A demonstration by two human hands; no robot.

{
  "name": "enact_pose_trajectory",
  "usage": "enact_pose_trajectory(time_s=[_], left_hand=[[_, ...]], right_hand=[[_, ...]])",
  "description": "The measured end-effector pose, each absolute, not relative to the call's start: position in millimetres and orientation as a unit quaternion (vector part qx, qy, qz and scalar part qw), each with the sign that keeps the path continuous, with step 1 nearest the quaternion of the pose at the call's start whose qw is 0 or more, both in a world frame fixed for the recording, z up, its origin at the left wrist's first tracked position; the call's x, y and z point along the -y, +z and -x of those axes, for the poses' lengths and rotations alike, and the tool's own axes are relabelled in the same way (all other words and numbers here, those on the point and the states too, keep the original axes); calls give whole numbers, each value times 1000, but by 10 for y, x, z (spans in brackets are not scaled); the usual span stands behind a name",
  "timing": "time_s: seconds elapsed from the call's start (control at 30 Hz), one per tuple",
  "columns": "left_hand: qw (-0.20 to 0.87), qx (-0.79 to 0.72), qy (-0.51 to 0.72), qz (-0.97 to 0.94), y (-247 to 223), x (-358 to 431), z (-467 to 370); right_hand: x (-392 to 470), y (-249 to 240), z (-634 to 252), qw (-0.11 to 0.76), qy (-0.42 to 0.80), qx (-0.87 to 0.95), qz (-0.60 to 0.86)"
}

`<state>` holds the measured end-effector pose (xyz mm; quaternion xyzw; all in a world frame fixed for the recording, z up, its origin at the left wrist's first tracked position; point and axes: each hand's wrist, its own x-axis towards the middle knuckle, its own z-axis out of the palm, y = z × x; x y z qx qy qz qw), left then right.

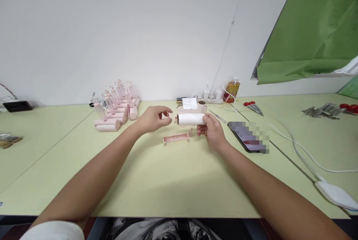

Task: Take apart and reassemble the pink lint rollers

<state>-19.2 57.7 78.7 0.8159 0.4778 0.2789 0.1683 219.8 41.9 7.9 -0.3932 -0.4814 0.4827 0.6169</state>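
My right hand (214, 131) grips the right end of a white roll (190, 119), level above the table, its hollow brown core facing left. To its left is my left hand (156, 118), apart from the roll, with thumb and fingers curled together. Something small and pinkish may be between those fingertips, too small to name. Below the roll a pink frame with raised ends (176, 139) lies on the table. Behind the roll a second roll (201, 106) shows a brown core, partly hidden.
Pink roller-like pieces with heart-shaped tops (113, 109) stand grouped at the back left. A phone (246, 137) lies right of my right hand. Farther back are a power strip (214, 100), a bottle (233, 89), a thin pointed tool (218, 116) and red-handled snips (253, 108). White cables cross the right side.
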Motion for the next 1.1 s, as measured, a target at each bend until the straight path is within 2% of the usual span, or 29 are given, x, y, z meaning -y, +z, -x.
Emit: enact_pose_trajectory(time_s=[0.1,0.23,0.33,0.43,0.57,0.8,1.1], left_hand=[[233,-496,433,-715,543,-254,250],[258,-497,481,-675,266,-56,244],[231,-518,433,-700,168,-61,203],[153,-551,376,-729,130,-57,172],[59,-529,363,-764,214,70,163],[97,-553,86,-823,366,181,289],[161,-528,11,-834,293,162,450]], right_hand=[[-355,87,-2138,600,505,490,381],[-257,88,-2052,572,523,511,372],[-220,71,-2003,560,527,511,384],[-222,48,-1983,572,506,492,418],[-246,50,-2014,594,485,469,439],[-257,82,-2060,601,485,480,416],[-233,93,-2058,592,448,533,406]])
